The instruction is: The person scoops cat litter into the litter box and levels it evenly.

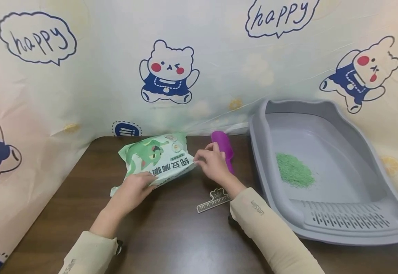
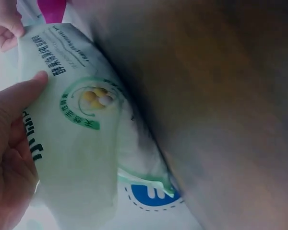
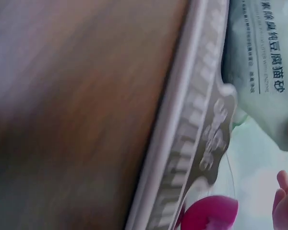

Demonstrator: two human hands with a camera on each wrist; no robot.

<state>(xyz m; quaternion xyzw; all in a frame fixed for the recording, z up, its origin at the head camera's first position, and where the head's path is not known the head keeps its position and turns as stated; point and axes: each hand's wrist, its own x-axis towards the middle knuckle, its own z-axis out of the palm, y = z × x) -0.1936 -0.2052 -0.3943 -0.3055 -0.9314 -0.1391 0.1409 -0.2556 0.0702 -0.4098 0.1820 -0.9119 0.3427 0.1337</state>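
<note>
A green and white bag of cat litter [image 1: 151, 154] lies on the table, printed with a green cartoon cat. My left hand [image 1: 133, 192] grips the bag's near edge, its thumb across the printed front in the left wrist view. At the bag's right corner my right hand [image 1: 214, 163] pinches the edge between thumb and fingers. Just behind the right hand is a purple scoop [image 1: 222, 144], partly covered by that hand. A bag clip [image 1: 214, 203] with ruler-like marks lies below the right wrist, its right end hidden by the sleeve.
To the right stands a grey litter box [image 1: 349, 236] with a raised rim and a slotted front ledge. A heap of green litter [image 1: 293, 171] lies on its floor. Behind the dark wooden table [image 1: 171, 236] hangs a bear-print cloth [image 1: 219, 76].
</note>
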